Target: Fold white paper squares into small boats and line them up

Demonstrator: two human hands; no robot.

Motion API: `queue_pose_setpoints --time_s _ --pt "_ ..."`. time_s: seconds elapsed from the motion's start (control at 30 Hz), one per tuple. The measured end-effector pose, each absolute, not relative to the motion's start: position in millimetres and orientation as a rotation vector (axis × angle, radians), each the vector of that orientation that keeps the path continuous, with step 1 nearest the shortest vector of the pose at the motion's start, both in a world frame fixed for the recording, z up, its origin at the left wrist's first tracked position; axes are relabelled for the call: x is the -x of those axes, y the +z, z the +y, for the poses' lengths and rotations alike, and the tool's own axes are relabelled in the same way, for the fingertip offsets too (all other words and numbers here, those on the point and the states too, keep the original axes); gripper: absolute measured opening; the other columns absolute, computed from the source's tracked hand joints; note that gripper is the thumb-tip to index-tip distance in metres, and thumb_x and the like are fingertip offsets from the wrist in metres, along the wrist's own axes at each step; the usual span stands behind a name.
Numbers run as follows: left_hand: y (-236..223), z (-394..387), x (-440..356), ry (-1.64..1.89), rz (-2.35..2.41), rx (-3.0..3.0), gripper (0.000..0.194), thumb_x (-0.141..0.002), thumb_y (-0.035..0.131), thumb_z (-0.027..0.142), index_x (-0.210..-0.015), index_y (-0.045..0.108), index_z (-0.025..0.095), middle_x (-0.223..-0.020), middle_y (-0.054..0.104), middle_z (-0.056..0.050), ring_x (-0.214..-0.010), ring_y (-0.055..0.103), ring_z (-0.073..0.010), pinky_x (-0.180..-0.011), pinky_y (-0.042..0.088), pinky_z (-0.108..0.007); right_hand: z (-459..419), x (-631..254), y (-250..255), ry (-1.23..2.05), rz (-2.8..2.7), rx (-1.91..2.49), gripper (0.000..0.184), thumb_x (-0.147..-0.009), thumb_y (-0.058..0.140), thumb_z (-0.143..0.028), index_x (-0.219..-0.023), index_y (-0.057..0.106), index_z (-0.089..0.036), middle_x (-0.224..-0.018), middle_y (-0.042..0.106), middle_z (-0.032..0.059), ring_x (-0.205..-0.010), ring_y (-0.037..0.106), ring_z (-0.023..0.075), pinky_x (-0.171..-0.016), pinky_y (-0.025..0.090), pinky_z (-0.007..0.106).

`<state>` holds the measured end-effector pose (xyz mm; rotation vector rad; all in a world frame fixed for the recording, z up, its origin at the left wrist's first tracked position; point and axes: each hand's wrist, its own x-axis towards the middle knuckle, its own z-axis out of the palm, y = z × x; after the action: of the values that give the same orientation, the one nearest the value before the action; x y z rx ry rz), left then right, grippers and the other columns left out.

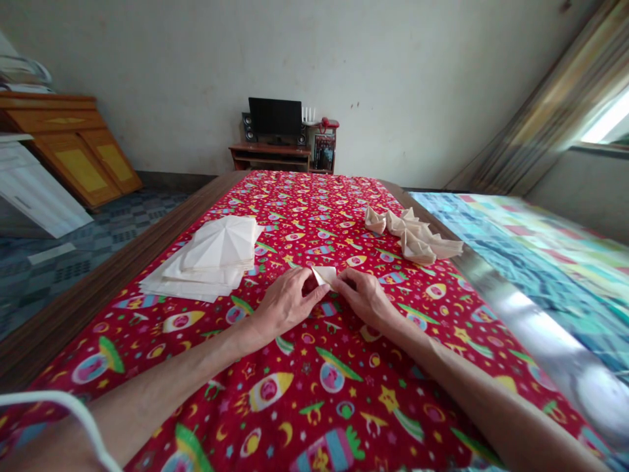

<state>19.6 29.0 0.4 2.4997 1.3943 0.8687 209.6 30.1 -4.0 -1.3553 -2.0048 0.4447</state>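
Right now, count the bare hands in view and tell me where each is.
2. The left hand is at the left side of the small folded paper, the right hand at its right side, both above the red cloth. No others show.

A black monitor (275, 118) stands between two speakers (248, 127) on a wooden desk (270, 151), a red telephone (330, 123) near it; a striped curtain (533, 111) hangs at right.

A pale wall (187, 72) stands behind a small desk (270, 150) with a black screen (275, 118); a wooden cabinet (52, 120) with yellow doors (109, 159) sits left, on blue checked floor (130, 219). Daylight shows through the window (609, 118) at right — a striped curtain (545, 111) hangs beside it.
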Motion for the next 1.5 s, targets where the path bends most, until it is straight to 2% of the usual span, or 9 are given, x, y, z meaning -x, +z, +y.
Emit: queue_pose_setpoints --time_s 0.23,0.4,0.5,0.63,0.83,1.03,1.13,1.3,1.5 --pt "0 33 -28 1.122 1.346 -2.343 0.004 -0.084 0.051 0.022 -0.081 0.051 0.020 -0.074 0.063 -0.001 -0.068 0.061 -0.0151 -0.064 0.048 -0.026 22 -199 -1 0.531 -2.032 1.397 0.026 -0.082 0.053 -0.031 -0.061 0.052 -0.017 -0.052 0.048 -0.0040 -0.049 0.043 0.0083 -0.048 0.027 0.021" --pt "16 42 -20 1.207 1.303 -2.586 0.005 -0.084 0.051 0.014 -0.082 0.054 0.017 -0.078 0.062 -0.002 -0.072 0.060 -0.0147 -0.069 0.047 -0.025 20 -203 3 0.577 -2.055 1.337 0.030 -0.085 0.054 -0.039 -0.064 0.053 -0.018 -0.054 0.048 -0.0045 -0.049 0.043 0.0084 -0.048 0.029 0.021" --pt "29 40 -13 0.924 1.251 -3.061 0.013 -0.089 0.044 0.014 -0.083 0.055 0.016 -0.083 0.059 -0.006 -0.084 0.056 -0.0202 -0.078 0.044 -0.032 16 -206 9 0.379 -1.975 1.240 0.023 -0.088 0.052 -0.040 -0.081 0.056 -0.018 -0.069 0.057 -0.0005 -0.061 0.050 0.0114 -0.058 0.039 0.022" --pt "30 33 -15 0.705 1.155 -3.233 0.018 -0.093 0.041 0.019 -0.083 0.055 0.016 -0.083 0.057 -0.006 -0.080 0.053 -0.0206 -0.074 0.043 -0.033 17 -209 10 -0.024 -2.129 1.134 0.020 -0.088 0.053 -0.033 -0.101 0.057 -0.018 -0.094 0.060 0.0078 -0.086 0.053 0.0190 -0.075 0.042 0.029" --pt "12 34 -19 0.771 1.142 -3.022 0.018 -0.093 0.047 0.030 -0.087 0.057 0.016 -0.083 0.059 -0.004 -0.082 0.054 -0.0184 -0.074 0.042 -0.030 26 -215 -6 -0.048 -2.299 1.138 0.018 -0.091 0.046 -0.019 -0.085 0.063 -0.019 -0.083 0.059 0.0047 -0.075 0.051 0.0144 -0.066 0.039 0.024" --pt "2 46 -10 0.710 1.047 -3.015 0.019 -0.092 0.049 0.025 -0.081 0.063 0.017 -0.081 0.061 -0.003 -0.082 0.054 -0.0168 -0.075 0.043 -0.029 27 -220 -13 -0.107 -2.336 1.147 0.019 -0.090 0.049 -0.022 -0.084 0.067 -0.019 -0.083 0.060 0.0043 -0.073 0.052 0.0130 -0.063 0.038 0.023" --pt "1 46 -8 0.666 0.962 -3.011 0.019 -0.092 0.048 0.023 -0.085 0.065 0.017 -0.084 0.061 -0.003 -0.085 0.054 -0.0162 -0.077 0.044 -0.028 25 -222 -10 -0.113 -2.394 1.152 0.020 -0.090 0.049 -0.021 -0.083 0.068 -0.019 -0.081 0.060 0.0043 -0.072 0.052 0.0127 -0.061 0.036 0.022" --pt "-3 43 -9 0.754 1.024 -2.833 0.015 -0.091 0.051 0.021 -0.085 0.064 0.015 -0.085 0.061 -0.004 -0.084 0.056 -0.0159 -0.077 0.046 -0.027 26 -222 -7 -0.007 -2.414 1.126 0.025 -0.092 0.047 -0.027 -0.076 0.064 -0.017 -0.081 0.059 0.0044 -0.073 0.052 0.0123 -0.063 0.036 0.022" --pt "-6 50 -14 0.800 1.215 -2.553 0.017 -0.090 0.052 0.022 -0.081 0.065 0.015 -0.082 0.061 -0.003 -0.078 0.058 -0.0148 -0.073 0.045 -0.025 30 -216 -11 0.062 -2.287 1.271 0.027 -0.092 0.045 -0.023 -0.068 0.055 -0.017 -0.068 0.055 0.0014 -0.061 0.047 0.0102 -0.058 0.031 0.022"
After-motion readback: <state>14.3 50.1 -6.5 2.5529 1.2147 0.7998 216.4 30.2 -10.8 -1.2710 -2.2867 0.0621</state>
